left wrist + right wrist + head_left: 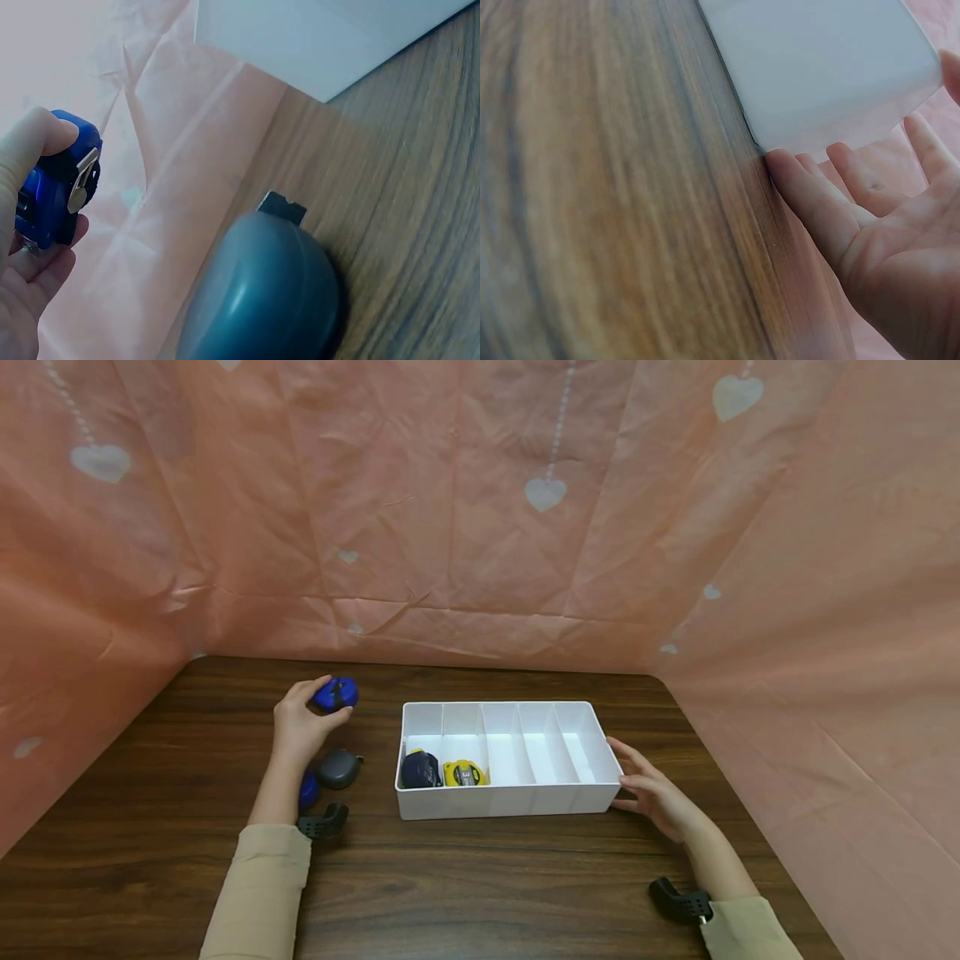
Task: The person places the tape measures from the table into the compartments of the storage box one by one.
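Note:
My left hand (297, 722) pinches a blue tape measure (341, 692) between thumb and fingers, raised left of the white divided box (510, 802). In the left wrist view, the blue tape measure's metal clip (79, 191) faces the camera. Below that hand lies a dark grey tape measure (339, 769), its dark end tab showing in the left wrist view. Fingertips of my right hand (660, 797) touch the box's right end, fingers spread and fairly straight. The box holds a dark blue tape measure (420, 770) in its leftmost compartment and a yellow one (465, 773) in the second.
Another blue object (308, 789) lies beside the grey tape measure, partly hidden by my left forearm. Everything rests on a dark wood-grain table (480, 885). A pink cloth (450, 527) with white hearts hangs behind it and along both sides.

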A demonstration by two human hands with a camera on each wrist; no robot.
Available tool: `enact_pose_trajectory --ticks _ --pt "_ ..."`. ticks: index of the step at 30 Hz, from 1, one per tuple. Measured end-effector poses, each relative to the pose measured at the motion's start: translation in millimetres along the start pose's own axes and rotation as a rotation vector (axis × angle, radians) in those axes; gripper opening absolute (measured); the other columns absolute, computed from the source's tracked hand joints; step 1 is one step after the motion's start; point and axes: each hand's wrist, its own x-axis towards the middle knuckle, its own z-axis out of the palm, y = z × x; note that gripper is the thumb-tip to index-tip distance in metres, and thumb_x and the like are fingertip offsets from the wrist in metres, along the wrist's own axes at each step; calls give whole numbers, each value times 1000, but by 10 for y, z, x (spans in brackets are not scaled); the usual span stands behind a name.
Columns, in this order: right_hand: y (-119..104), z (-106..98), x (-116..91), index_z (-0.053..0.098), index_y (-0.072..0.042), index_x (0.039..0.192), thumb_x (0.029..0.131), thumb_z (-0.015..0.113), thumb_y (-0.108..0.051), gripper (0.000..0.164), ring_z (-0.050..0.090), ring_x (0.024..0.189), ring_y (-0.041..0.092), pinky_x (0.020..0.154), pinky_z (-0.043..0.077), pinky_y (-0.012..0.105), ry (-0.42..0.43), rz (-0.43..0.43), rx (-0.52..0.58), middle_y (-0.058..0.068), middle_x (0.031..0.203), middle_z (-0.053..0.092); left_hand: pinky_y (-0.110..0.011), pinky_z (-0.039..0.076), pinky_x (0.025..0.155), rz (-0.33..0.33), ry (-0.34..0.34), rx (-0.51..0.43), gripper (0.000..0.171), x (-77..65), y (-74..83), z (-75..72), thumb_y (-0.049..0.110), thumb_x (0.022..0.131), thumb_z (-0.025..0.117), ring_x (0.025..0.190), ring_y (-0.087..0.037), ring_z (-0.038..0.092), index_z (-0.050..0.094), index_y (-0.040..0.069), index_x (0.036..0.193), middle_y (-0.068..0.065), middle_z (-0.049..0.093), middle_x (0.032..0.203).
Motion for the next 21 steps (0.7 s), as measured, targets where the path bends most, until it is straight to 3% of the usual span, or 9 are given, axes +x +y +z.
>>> enact_pose_trajectory --ticks 21 --pt "-7 6 -5 13 -18 154 98 44 -15 64 45 120 19 97 35 59 9 10 -3 25 149 14 -48 46 88 74 11 -56 58 18 311 52 6 67 85 108 -32 57 64 0 121 -14 61 115"
